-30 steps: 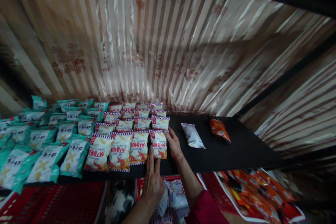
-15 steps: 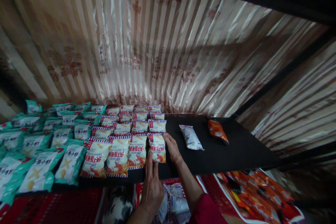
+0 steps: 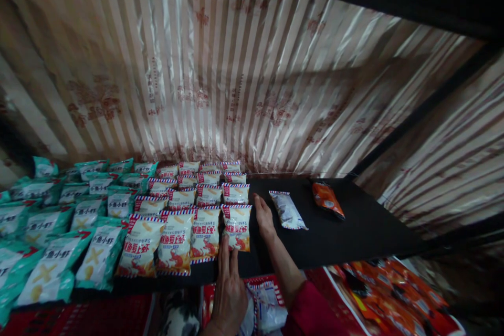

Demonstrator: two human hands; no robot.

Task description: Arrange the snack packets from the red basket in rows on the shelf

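At six o'clock, the left hand (image 3: 229, 293), fingers straight and unclosed, touches the lower edge of the front squid-shrimp snack bag (image 3: 237, 228) on the black shelf (image 3: 354, 226). Teal snack bags (image 3: 100, 254) fill eight o'clock. The right hand (image 3: 265, 217) is open just beside the front bag; beyond lie a pale bag (image 3: 289, 211), five o'clock, and orange packet (image 3: 328, 199), four.

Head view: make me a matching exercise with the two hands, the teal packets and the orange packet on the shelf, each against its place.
1. Left hand
2. Teal packets
3. Right hand
4. Orange packet

A. Left part of the black shelf
B. Between the cream packets and the lone pale packet
C. Right of the lone pale packet
D. Fingers at the lower edge of the front row's rightmost cream packet

Pairs: 1-D, 2-A, 3-B, 4-C
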